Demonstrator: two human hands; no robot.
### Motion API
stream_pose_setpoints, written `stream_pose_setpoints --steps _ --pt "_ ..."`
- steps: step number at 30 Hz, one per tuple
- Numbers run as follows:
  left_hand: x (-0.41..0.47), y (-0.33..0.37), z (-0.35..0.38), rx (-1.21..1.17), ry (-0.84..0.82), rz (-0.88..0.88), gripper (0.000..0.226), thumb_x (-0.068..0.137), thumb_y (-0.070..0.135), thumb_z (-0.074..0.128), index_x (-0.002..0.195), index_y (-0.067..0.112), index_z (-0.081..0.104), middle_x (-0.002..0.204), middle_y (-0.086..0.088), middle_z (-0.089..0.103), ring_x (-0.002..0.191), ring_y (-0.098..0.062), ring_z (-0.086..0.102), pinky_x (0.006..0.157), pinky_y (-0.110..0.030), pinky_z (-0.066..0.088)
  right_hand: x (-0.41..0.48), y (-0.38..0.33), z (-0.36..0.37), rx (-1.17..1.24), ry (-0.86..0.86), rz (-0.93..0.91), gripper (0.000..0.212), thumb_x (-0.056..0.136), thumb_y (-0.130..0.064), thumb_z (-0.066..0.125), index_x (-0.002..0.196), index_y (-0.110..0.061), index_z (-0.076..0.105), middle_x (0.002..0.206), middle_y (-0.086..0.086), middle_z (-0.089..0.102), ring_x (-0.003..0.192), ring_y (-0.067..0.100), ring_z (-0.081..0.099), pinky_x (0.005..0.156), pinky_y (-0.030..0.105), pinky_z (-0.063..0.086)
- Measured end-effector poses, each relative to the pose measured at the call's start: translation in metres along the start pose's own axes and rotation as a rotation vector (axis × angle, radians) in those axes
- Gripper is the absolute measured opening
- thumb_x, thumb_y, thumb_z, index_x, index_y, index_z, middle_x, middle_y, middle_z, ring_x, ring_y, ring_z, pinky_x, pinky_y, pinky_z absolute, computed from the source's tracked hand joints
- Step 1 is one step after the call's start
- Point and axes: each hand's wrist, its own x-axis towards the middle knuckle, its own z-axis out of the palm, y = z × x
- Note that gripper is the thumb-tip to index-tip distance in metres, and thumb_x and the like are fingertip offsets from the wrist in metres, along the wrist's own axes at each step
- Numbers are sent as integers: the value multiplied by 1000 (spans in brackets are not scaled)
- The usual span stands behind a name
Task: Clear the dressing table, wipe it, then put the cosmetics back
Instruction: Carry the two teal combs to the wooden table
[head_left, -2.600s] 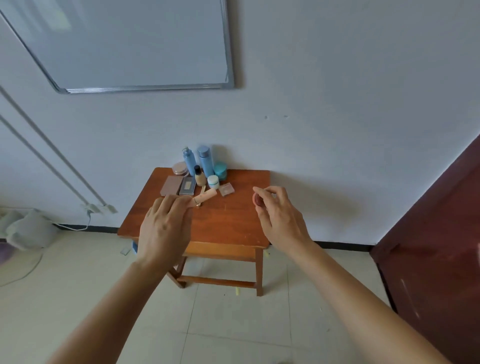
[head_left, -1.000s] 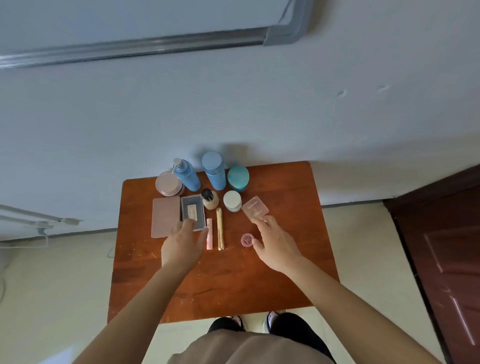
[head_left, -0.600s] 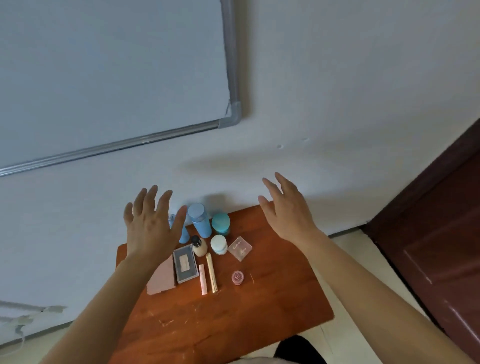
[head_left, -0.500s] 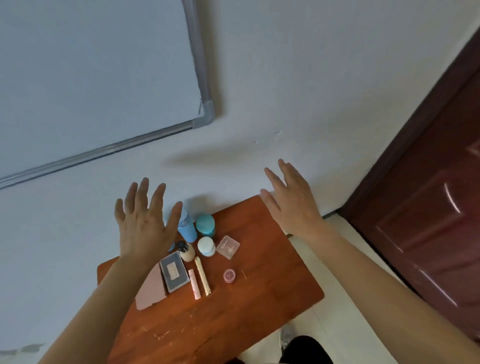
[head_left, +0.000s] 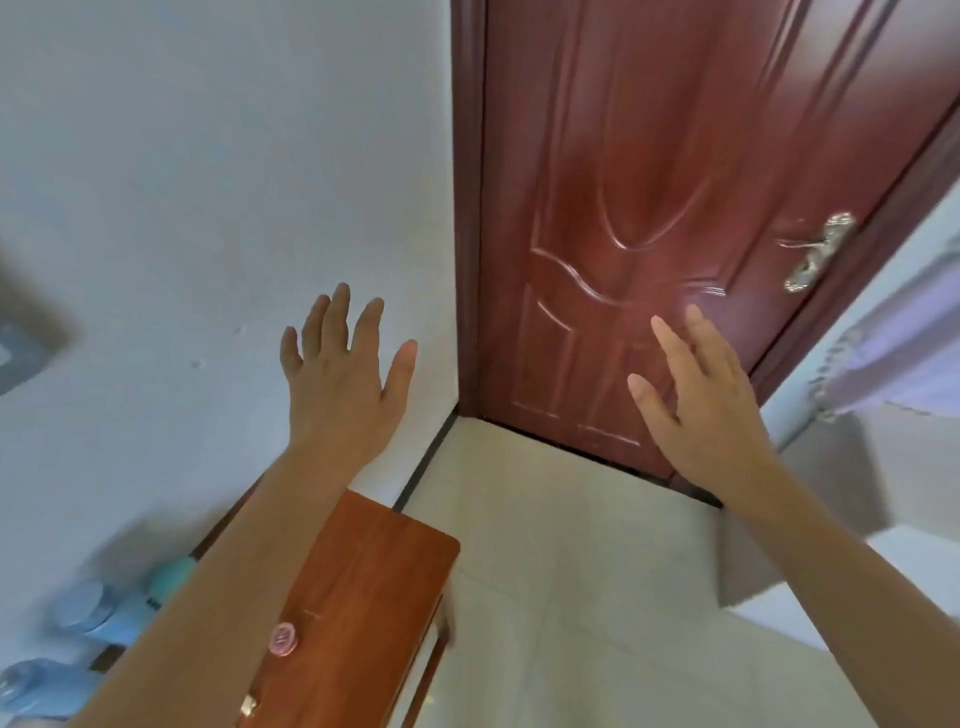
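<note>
The wooden dressing table (head_left: 374, 566) shows only its right end at the bottom left. A small round pink jar (head_left: 284, 638) lies on it, and blurred blue bottles (head_left: 83, 613) and a teal jar (head_left: 171, 579) stand behind my left forearm. My left hand (head_left: 343, 384) is raised in front of the white wall, fingers spread and empty. My right hand (head_left: 706, 405) is raised in front of the door, also spread and empty. Both hands are well above the table. The other cosmetics are hidden or out of frame.
A dark red door (head_left: 675, 218) with a metal handle (head_left: 815, 252) stands straight ahead, shut. The white wall (head_left: 208, 182) is on the left, pale floor tiles (head_left: 561, 571) lie below, and a pale cloth (head_left: 893, 358) hangs at the right edge.
The view has swung right from the table to the door. Both hands stay raised and spread; the cosmetics have slid to the bottom left corner of the view.
</note>
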Motion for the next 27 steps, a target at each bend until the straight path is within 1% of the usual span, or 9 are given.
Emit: stream_pose_setpoints --steps 4,8,10,13,16,20,22,24,27 --pt "17 124 6 -64 27 216 58 100 51 31 143 14 41 155 -18 30 144 -36 25 113 -61 22 -40 87 -69 -53 133 126 61 97 -45 46 151 -18 33 159 17 22 145 36 25 115 53 29" --pt "2 268 25 -137 27 400 58 99 51 33 141 12 45 152 -18 34 141 -35 30 110 -61 26 -100 180 -133 -138 220 209 61 98 -45 45 149 -13 36 156 23 27 142 40 32 110 56 35" --pt "-16 344 36 -171 -5 495 59 99 51 32 142 13 44 153 -18 33 142 -34 29 110 -60 27 -135 225 -165 -177 240 280 62 98 -46 42 150 -14 36 157 22 26 143 40 30 110 56 33" --pt "-47 454 53 -211 -48 674 60 99 51 32 143 13 43 154 -18 32 142 -35 28 110 -61 26 -184 290 -211 -269 262 355 61 98 -47 41 150 -14 37 157 22 27 143 41 30 109 55 34" --pt "-76 549 67 -238 -95 806 62 98 53 29 145 13 41 154 -19 30 143 -35 27 112 -60 23 -225 348 -251 -337 273 458 60 100 -46 41 150 -14 36 158 20 27 143 40 29 112 52 32" --pt "-104 644 91 -278 -148 933 61 98 50 33 145 12 41 153 -20 32 140 -37 32 108 -61 28 -265 415 -287 -388 253 611 63 100 -50 37 152 -17 31 159 19 23 145 39 24 115 52 28" --pt "-112 681 108 -297 -179 984 61 98 49 34 145 12 41 153 -21 32 140 -38 32 108 -62 29 -277 448 -297 -404 219 681 63 101 -52 34 154 -19 26 162 16 17 148 37 19 117 51 21" --pt "-117 713 129 -302 -209 1023 62 98 50 31 146 11 40 155 -20 29 141 -38 31 109 -61 27 -284 480 -300 -417 183 733 64 101 -52 35 156 -21 21 163 14 13 149 34 15 118 49 17" --pt "-119 752 174 -278 -276 1070 66 98 53 23 148 12 36 157 -17 26 143 -36 27 112 -61 24 -286 528 -292 -414 119 779 67 100 -51 37 156 -21 18 164 13 10 150 34 12 119 50 18"
